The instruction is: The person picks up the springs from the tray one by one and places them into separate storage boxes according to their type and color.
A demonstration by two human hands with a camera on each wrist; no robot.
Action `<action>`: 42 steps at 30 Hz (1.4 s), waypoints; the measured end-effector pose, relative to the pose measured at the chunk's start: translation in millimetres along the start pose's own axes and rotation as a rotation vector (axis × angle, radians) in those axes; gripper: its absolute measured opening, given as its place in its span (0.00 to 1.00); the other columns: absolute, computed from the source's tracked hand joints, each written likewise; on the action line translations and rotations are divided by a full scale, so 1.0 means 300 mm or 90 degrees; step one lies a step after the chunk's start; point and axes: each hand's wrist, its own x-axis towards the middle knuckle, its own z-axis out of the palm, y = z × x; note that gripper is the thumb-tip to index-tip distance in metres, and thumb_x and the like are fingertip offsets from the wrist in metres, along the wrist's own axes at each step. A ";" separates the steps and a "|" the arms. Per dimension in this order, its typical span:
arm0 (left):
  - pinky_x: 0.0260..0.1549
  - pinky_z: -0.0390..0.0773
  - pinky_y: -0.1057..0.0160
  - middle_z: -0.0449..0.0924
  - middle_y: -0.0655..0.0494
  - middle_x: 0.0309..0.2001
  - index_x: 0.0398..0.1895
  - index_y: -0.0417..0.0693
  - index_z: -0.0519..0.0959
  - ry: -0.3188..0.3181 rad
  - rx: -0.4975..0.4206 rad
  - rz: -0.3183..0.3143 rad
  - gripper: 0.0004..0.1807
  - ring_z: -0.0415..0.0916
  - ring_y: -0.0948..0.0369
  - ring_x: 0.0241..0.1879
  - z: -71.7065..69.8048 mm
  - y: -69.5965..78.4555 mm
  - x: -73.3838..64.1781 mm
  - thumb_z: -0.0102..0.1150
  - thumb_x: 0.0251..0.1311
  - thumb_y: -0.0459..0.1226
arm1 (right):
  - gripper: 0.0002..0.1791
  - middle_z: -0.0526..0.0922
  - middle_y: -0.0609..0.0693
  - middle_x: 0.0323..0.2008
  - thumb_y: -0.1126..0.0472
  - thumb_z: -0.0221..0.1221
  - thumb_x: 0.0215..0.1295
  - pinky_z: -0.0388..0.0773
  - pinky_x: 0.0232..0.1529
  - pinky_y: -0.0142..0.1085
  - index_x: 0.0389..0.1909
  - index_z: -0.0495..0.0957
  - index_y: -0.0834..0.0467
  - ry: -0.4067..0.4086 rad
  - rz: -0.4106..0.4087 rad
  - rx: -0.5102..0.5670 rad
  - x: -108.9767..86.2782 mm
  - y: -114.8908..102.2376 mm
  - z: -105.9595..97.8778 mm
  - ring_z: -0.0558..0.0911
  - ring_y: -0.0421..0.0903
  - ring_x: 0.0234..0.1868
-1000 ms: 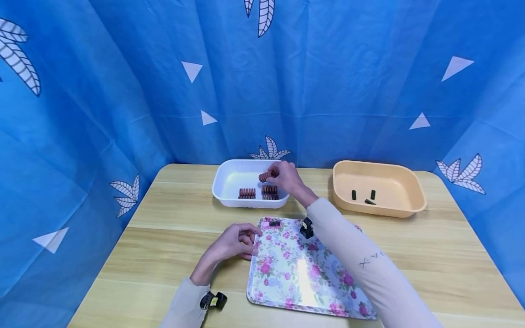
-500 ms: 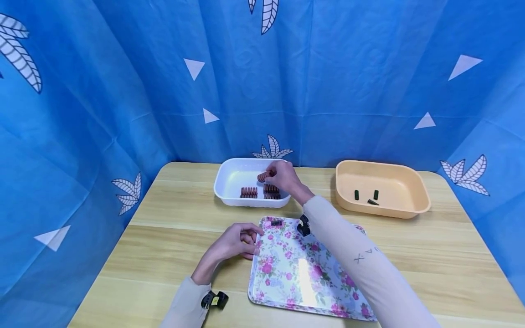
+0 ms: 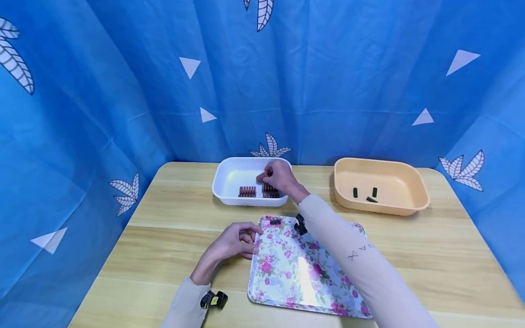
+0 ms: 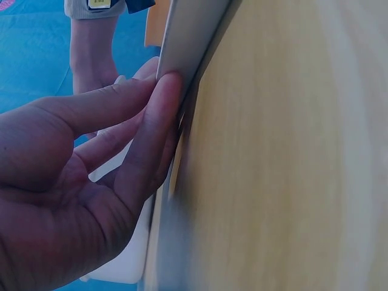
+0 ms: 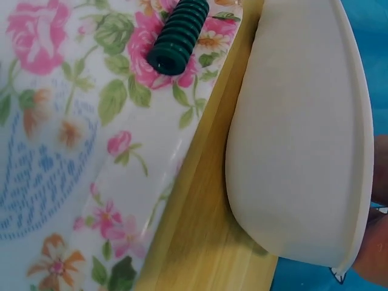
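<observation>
Over the right half of the white plastic tub [image 3: 224, 193], my right hand [image 3: 282, 177] pinches a brown coil spring [image 3: 260, 177] between thumb and fingers. Several similar brown springs [image 3: 247, 192] lie in rows in the tub, just below it. My left hand [image 3: 234, 239] grips the left rim of the flowered tray [image 3: 283, 278]; the left wrist view shows thumb and fingers [image 4: 159, 115] on either side of that edge. A dark green spring [image 5: 179, 39] lies on the tray near its far left corner. In the right wrist view the tub wall hides most of my right hand.
A tan tub [image 3: 381, 210] stands at the back right of the wooden table [image 3: 164, 218], with several small dark green springs [image 3: 355, 192] inside. Blue curtain [image 3: 348, 82] hangs close behind both tubs. My right forearm crosses above the tray.
My right hand has shifted slightly left and lower in the white tub with the brown spring. The left hand keeps its place on the tray rim; the head view has swayed a little.
</observation>
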 end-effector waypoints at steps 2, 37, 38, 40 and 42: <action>0.29 0.91 0.55 0.76 0.43 0.36 0.55 0.33 0.80 0.000 -0.005 -0.001 0.23 0.77 0.60 0.27 -0.001 0.000 -0.001 0.69 0.54 0.19 | 0.09 0.85 0.54 0.43 0.66 0.70 0.64 0.83 0.47 0.40 0.43 0.86 0.63 -0.002 0.003 0.000 0.001 -0.004 -0.001 0.80 0.47 0.42; 0.28 0.90 0.57 0.75 0.44 0.35 0.55 0.32 0.79 -0.003 -0.003 -0.001 0.22 0.78 0.59 0.27 -0.002 -0.002 0.000 0.66 0.55 0.18 | 0.15 0.86 0.58 0.50 0.63 0.66 0.69 0.86 0.52 0.40 0.54 0.82 0.65 -0.040 -0.033 0.062 -0.082 -0.042 -0.084 0.85 0.50 0.49; 0.28 0.90 0.57 0.75 0.44 0.35 0.55 0.32 0.79 -0.003 -0.002 0.000 0.22 0.78 0.59 0.27 -0.003 -0.002 0.000 0.66 0.55 0.18 | 0.15 0.86 0.58 0.49 0.63 0.66 0.69 0.86 0.52 0.40 0.54 0.82 0.65 -0.036 -0.039 0.061 -0.089 -0.044 -0.089 0.85 0.50 0.49; 0.28 0.90 0.57 0.75 0.44 0.35 0.55 0.32 0.79 -0.003 0.003 0.003 0.22 0.78 0.60 0.26 -0.003 -0.003 0.003 0.66 0.55 0.18 | 0.15 0.86 0.58 0.49 0.63 0.66 0.69 0.86 0.52 0.41 0.54 0.82 0.65 -0.029 -0.052 0.059 -0.102 -0.047 -0.100 0.85 0.51 0.49; 0.28 0.90 0.57 0.75 0.43 0.36 0.55 0.32 0.79 -0.006 0.005 0.005 0.22 0.78 0.60 0.26 -0.002 -0.002 0.006 0.67 0.55 0.18 | 0.15 0.86 0.58 0.49 0.63 0.66 0.69 0.86 0.52 0.42 0.53 0.83 0.65 -0.018 -0.064 0.060 -0.118 -0.049 -0.113 0.85 0.51 0.49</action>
